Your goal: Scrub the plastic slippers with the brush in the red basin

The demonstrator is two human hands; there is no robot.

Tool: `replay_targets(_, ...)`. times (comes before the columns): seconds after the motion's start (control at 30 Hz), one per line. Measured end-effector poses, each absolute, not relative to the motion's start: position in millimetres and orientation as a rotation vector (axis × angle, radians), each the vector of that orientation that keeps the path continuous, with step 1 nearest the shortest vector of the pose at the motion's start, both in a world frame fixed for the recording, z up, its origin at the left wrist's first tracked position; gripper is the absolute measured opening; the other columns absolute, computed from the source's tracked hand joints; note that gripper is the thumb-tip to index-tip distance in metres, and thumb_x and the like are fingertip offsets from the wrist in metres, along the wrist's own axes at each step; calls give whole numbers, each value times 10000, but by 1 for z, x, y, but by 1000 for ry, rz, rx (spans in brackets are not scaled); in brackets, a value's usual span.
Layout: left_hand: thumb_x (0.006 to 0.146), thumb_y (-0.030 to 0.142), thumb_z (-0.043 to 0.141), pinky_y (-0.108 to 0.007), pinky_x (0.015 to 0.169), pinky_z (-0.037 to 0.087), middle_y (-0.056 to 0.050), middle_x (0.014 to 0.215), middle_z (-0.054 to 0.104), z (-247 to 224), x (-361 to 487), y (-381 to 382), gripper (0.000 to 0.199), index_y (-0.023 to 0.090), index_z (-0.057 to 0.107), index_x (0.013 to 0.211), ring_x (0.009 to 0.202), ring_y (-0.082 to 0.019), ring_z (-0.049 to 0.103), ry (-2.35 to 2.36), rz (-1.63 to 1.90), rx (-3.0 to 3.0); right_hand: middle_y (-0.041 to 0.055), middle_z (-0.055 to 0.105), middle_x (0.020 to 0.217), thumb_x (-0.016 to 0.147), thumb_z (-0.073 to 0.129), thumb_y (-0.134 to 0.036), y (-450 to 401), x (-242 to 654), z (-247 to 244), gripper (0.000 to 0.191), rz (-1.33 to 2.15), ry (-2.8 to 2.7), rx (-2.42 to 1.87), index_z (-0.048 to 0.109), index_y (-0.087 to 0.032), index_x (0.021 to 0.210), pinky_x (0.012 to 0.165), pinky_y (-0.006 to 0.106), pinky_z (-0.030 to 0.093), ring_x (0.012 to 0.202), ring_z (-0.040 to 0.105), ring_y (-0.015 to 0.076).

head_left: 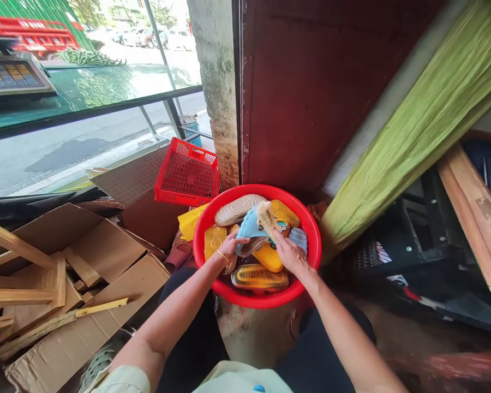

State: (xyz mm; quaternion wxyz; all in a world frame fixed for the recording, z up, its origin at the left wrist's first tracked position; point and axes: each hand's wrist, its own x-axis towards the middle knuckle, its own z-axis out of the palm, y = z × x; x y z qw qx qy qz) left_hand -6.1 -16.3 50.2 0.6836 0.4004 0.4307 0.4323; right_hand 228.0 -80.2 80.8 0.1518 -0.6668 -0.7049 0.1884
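Note:
A round red basin [311, 218] holds several shoes and soles: a yellow shoe [268, 257], a yellow-soled shoe [259, 277] lying sole up, and a pale coiled sole [237, 209]. Over the basin, my left hand [231, 244] is closed on the edge of a light blue shoe [249, 225]. My right hand [289, 252] grips the handle of a scrubbing brush [265, 214], whose bristle end lies against or just over the blue shoe. The exact contact is hidden.
Behind the basin's left side sits a red plastic crate [188, 172]. Cardboard [90, 338] and wood pieces [24, 248] fill the left. A dark red door [311, 93] stands behind, beside a green curtain [417, 131]. Black furniture [417, 240] and a wooden board [474, 218] are right.

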Motion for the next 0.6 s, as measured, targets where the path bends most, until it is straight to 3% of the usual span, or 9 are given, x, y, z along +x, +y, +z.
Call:
replay_targets(0.1, 524, 311, 872, -294, 639, 529, -51, 929, 769, 40, -4, -12, 590, 186, 746, 1086, 756, -208, 694, 950, 906, 774, 137, 743, 1212, 983, 493, -237, -83, 250, 65, 598, 647, -1960, -1938, 482, -264, 1580, 953, 402, 567, 1093, 712, 306)
replay_targets(0.2, 536, 281, 858, -293, 642, 534, -60, 952, 776, 41, -4, -10, 574, 181, 753, 1092, 765, -206, 694, 931, 877, 769, 141, 728, 1258, 988, 496, -285, -82, 256, 57, 580, 701, -1804, -1911, 487, -244, 1566, 955, 398, 569, 1119, 702, 299)
replay_targets(0.33, 564, 293, 825, -310, 666, 541, -88, 1018, 778, 52, -1, -17, 620, 178, 743, 1169, 869, -261, 714, 862, 815, 861, 165, 707, 1230, 1020, 435, -424, -72, 242, 66, 705, 822, -1468, -1854, 249, -181, 1655, 747, 341, 619, 928, 728, 262)
replay_targets(0.47, 596, 269, 817, -351, 814, 573, -85, 1141, 765, 64, 8, -29, 739, 206, 679, 1319, 1020, -297, 708, 765, 776, 975, 118, 695, 1144, 1015, 377, -441, -63, 225, 87, 723, 1019, -1242, -1719, 137, -202, 1654, 541, 278, 570, 659, 662, 182)
replay_targets(0.6, 668, 329, 855, -401, 996, 551, -94, 1289, 716, 78, 11, -38, 793, 209, 610, 1412, 1197, -325, 657, 744, 858, 1097, 80, 700, 1061, 978, 379, -361, -64, 211, 93, 758, 1057, -1259, -1584, 84, -216, 1660, 531, 285, 559, 593, 635, 170)
